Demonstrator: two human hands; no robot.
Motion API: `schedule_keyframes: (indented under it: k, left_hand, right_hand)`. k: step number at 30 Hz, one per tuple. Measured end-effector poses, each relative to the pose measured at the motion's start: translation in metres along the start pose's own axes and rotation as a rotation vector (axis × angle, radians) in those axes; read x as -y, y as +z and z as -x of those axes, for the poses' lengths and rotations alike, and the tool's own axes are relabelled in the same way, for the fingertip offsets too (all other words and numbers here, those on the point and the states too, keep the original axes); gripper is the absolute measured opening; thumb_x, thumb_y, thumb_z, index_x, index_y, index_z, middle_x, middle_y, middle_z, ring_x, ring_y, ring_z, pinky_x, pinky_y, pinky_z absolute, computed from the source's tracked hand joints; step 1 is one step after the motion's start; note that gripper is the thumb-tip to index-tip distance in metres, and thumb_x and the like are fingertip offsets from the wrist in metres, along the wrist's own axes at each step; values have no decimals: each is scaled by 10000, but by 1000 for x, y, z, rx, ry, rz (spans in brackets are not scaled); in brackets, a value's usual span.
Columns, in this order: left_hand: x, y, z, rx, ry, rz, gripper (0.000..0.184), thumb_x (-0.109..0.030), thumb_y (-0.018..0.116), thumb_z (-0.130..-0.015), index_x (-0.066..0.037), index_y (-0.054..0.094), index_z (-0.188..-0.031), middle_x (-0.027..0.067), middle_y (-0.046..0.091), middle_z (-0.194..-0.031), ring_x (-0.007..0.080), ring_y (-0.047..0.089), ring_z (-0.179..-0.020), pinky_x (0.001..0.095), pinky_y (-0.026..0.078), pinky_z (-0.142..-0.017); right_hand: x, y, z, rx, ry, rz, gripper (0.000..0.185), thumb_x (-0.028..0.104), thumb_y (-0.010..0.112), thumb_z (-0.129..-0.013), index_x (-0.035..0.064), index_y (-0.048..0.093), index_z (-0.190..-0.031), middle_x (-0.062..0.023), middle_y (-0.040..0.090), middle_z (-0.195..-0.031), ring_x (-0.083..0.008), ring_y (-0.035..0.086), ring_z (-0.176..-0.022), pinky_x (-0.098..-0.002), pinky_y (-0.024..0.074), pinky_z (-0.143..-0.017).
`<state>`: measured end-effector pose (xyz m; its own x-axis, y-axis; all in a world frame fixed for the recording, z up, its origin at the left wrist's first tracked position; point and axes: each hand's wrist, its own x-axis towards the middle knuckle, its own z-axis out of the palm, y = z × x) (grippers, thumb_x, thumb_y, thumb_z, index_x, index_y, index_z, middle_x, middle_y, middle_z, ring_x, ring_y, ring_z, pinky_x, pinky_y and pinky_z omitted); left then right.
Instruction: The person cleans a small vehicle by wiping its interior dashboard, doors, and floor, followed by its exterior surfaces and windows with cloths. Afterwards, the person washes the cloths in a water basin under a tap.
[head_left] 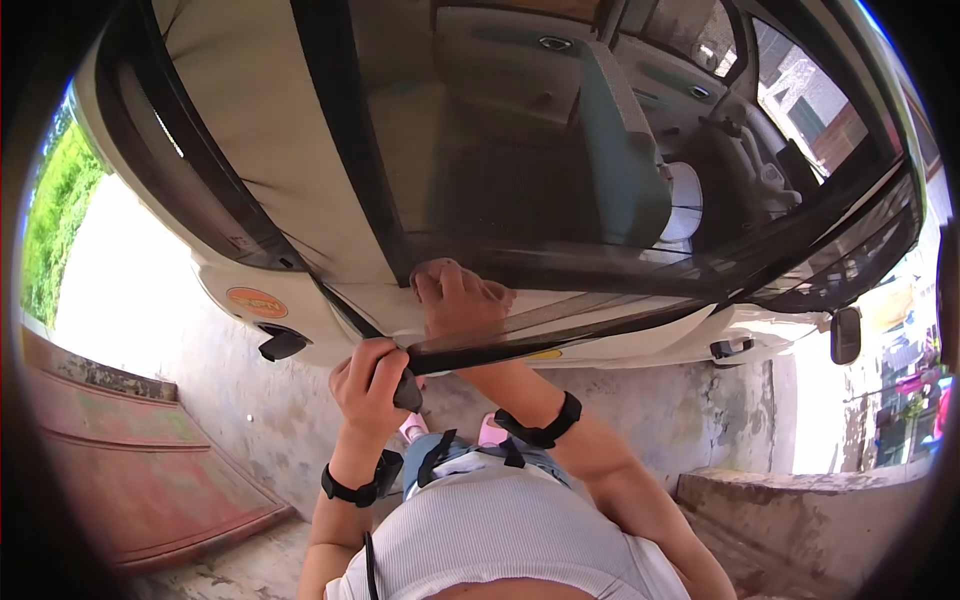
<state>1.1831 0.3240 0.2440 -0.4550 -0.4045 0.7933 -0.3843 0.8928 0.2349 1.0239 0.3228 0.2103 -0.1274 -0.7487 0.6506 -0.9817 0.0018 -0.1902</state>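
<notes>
Dark see-through mesh [620, 318] with a black hem [500, 352] stretches over the side window [490, 170] of a cream vehicle [235, 70]. My left hand [370, 382] is closed on the black hem at its lower left corner, and a dark lump shows beside its fingers. My right hand [462, 300] is behind the mesh, seen through it, near the window's lower left corner. Its fingers are curled, and what they grip, if anything, is hidden. The hem crosses over my right wrist area. Both wrists wear black bands.
A door handle [283, 342] juts out at left, another door handle [733, 348] at right. The side mirror [845, 335] stands farther right. A reddish panel [150, 460] lies at lower left, and a low concrete wall [800, 490] at lower right. Through the glass, seats show.
</notes>
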Motion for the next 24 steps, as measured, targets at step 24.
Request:
schedule_keyframes:
  k: [24]
  left_hand:
    - [8,19,-6,-24,28,-67,262,-89,735,-671,-69,573,-877,107,568,-867,324,605,-714,394,474,-561]
  right_hand:
    - [-236,-135,124,-165,921,413,368,59,570,-823,82,580,-1190,-123,485,-1281,-319,556,-1134,-448,542,-740]
